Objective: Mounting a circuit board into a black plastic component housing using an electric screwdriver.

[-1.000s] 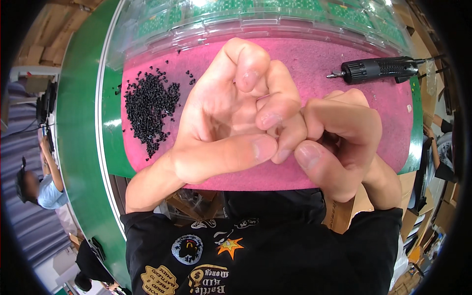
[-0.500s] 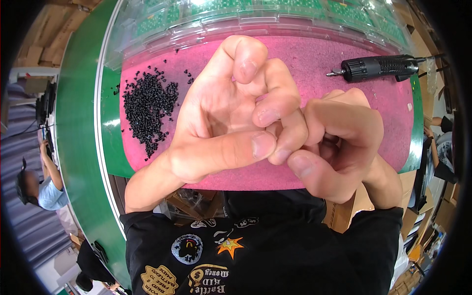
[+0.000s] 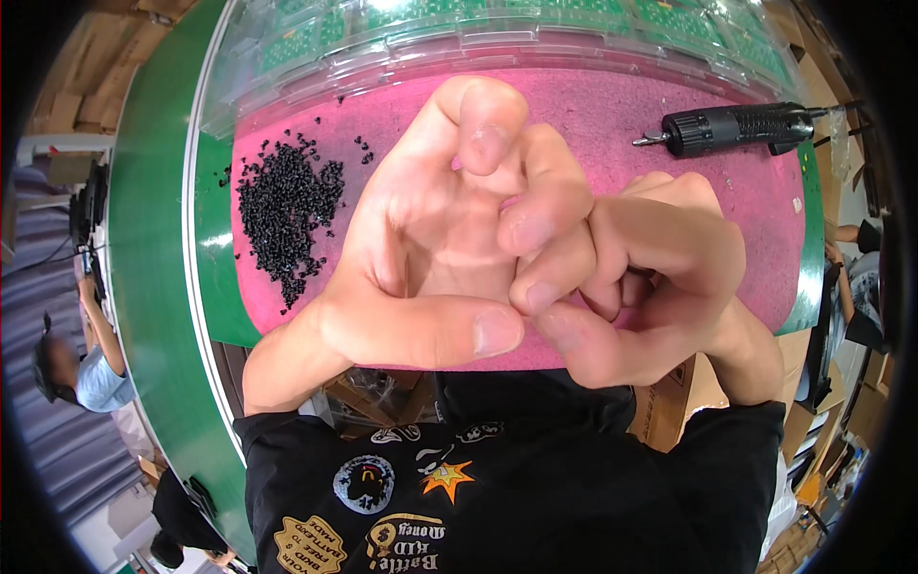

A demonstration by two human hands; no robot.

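Both hands are raised together over a pink mat. My left hand is turned palm up, its fingers loosely bent and its thumb stretched apart from them; nothing shows in the palm. Against its outer fingers presses my right hand, closed, with the thumb and bent fingers pinching a left fingertip. No other object can be seen between them. A pile of small black screws lies on the mat to the left. At the far right rests a black electric screwdriver, bit toward the left.
Clear plastic trays with green circuit boards stand along the mat's far edge. The green table extends left, past a white strip. A person is at the far left. Cardboard boxes sit below the table's near edge.
My left thumb has moved down and away from the left fingers, showing more palm. My right thumb has shifted left, up to the left fingertip. Screws and screwdriver stay put.
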